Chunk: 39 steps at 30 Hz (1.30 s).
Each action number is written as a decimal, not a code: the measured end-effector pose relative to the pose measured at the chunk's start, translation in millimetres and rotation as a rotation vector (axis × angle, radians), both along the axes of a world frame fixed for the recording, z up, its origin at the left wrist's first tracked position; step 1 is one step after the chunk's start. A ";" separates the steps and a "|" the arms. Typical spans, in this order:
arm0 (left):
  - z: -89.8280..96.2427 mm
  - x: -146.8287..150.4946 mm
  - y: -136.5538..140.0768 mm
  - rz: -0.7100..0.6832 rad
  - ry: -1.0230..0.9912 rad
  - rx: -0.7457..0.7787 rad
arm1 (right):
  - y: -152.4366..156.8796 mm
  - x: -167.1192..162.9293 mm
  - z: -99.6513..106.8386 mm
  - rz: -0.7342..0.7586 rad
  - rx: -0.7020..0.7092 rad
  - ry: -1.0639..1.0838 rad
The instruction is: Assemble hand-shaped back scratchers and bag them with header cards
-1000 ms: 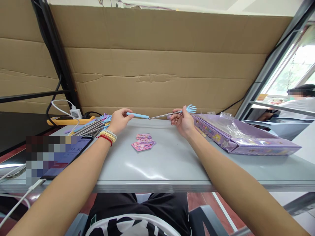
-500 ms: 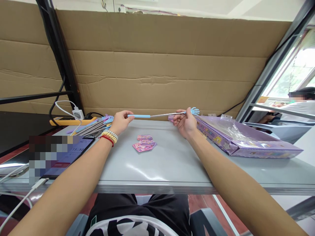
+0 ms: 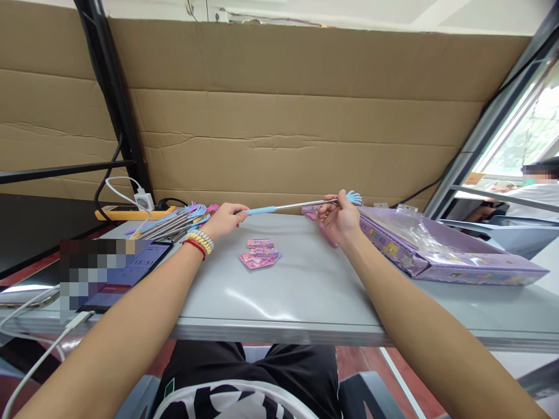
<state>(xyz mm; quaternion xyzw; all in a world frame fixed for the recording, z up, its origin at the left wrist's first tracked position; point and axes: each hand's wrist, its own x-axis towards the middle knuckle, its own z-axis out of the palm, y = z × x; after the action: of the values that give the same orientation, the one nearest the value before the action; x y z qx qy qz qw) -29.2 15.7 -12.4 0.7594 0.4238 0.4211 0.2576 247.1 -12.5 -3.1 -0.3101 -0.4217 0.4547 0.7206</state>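
A back scratcher (image 3: 301,204) with a thin metal rod, a light-blue grip and a small blue hand-shaped head is stretched between my hands above the table. My left hand (image 3: 225,221) pinches the end of the blue grip. Near the head, the fingers of my right hand (image 3: 343,221) close around the rod, palm partly turned up. The blue head (image 3: 353,198) sticks out past that hand. Below and between my hands, several small pink and purple cards (image 3: 261,259) lie overlapping on the grey table (image 3: 279,297). Beside my left wrist is a pile of similar back scratchers (image 3: 168,228).
A purple printed box (image 3: 476,273) with clear plastic in it stands on the right. Pink items (image 3: 327,235) lie partly behind my right hand. At left are a phone (image 3: 131,270), white cables and a yellow power strip (image 3: 114,214). Cardboard (image 3: 297,116) lines the back; a person sits far right.
The back scratcher now slants slightly, its grip end lower. Both hands have shifted a little right in view, as has the whole scene. Both keep their hold.
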 end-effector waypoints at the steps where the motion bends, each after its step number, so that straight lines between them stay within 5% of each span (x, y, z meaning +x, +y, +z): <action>1: 0.1 -0.5 -0.1 0.008 0.017 -0.001 | 0.4 0.6 -0.4 -0.004 0.002 -0.017; 15: -0.1 13.9 -15.1 -0.225 -0.022 -0.314 | 0.8 -12.7 -14.0 0.197 0.039 -0.190; 20: -3.6 20.0 -17.7 -0.265 0.193 -0.245 | -1.6 -21.1 -19.2 0.335 0.043 -0.305; 23: -5.0 21.2 -15.2 -0.214 0.290 -0.070 | 0.2 -18.9 -17.7 0.374 0.004 -0.340; 27: -4.5 18.9 -12.6 -0.055 0.395 0.221 | 6.3 -6.0 -13.5 0.232 -0.097 -0.182; 31: -4.0 18.8 -15.9 -0.070 0.506 0.310 | 9.8 6.3 -10.0 0.007 -0.167 -0.032; 39: -0.5 40.4 -35.5 -0.131 0.627 0.504 | 24.6 13.2 -22.3 -0.402 -0.163 -0.430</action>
<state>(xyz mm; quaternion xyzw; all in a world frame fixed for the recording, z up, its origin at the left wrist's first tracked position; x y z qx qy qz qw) 11.2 -19.8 -13.0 0.9157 0.3161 0.2427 -0.0523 260.2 12.1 -25.4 -0.5332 -0.4568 0.2591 0.6633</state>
